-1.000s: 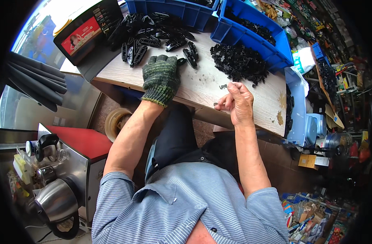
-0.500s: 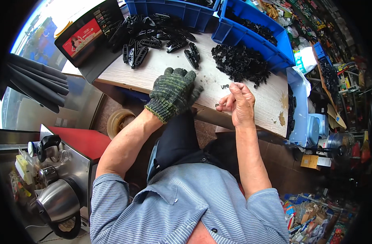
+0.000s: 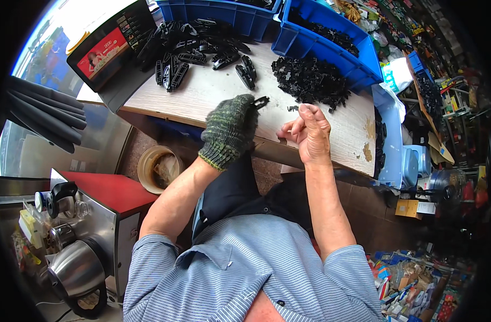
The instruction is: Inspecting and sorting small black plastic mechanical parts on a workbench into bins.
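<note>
My left hand (image 3: 230,129), in a dark green knitted glove, is closed around a black plastic part over the table's front edge. Only the end of this black plastic part (image 3: 261,102) sticks out past the fingers; the glove hides the rest. Just to its right, my bare right hand (image 3: 314,134) pinches a small black plastic clip (image 3: 292,108) between thumb and forefinger, its other fingers curled. Beyond lies a heap of small black clips (image 3: 310,80). A pair of long black plastic parts (image 3: 246,72) rests on the table beyond the glove.
More long black parts (image 3: 186,45) are piled at the back left beside a propped-up tablet (image 3: 103,56). Blue bins (image 3: 358,72) line the back of the pale table (image 3: 202,91). A bucket (image 3: 149,169) stands on the floor at left, near a metal kettle (image 3: 79,265).
My left hand has turned, and the end of a black part now shows beyond its fingers. My right hand keeps its pinch on the clip, its other fingers curled a little differently.
</note>
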`<state>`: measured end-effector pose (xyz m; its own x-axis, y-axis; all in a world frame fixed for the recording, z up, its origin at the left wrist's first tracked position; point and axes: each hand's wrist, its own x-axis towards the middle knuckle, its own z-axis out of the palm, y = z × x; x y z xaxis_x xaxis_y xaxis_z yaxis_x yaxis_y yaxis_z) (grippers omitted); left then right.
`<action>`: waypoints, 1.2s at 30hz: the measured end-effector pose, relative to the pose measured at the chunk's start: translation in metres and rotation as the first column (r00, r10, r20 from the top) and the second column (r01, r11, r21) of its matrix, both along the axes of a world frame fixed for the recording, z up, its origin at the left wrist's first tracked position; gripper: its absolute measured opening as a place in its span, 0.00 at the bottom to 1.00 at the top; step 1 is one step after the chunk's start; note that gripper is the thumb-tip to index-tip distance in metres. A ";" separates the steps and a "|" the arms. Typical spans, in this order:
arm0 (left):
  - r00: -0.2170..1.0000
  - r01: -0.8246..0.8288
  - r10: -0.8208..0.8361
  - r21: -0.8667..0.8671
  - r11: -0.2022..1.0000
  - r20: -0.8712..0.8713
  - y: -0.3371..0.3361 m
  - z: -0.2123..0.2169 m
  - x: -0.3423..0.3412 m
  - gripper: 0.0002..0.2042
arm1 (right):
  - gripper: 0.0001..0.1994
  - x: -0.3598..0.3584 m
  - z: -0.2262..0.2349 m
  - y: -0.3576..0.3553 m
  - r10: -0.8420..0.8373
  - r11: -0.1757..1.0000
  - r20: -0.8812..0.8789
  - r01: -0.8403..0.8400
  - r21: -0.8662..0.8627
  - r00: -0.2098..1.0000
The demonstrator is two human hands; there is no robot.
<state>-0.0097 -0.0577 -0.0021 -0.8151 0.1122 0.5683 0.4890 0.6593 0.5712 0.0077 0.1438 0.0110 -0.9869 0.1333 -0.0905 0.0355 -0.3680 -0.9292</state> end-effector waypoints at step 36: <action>0.720 0.043 -0.484 0.663 0.747 0.498 0.040 0.014 -0.001 0.15 | 0.08 -0.002 -0.001 -0.003 0.092 0.995 0.034 -0.091 -0.039 0.995</action>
<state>-0.0112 -0.0175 0.0119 -0.9756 0.2192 -0.0142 -0.0156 -0.0046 0.9999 0.0054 0.1412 0.0100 -0.9909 0.0387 -0.1289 0.1032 -0.3965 -0.9122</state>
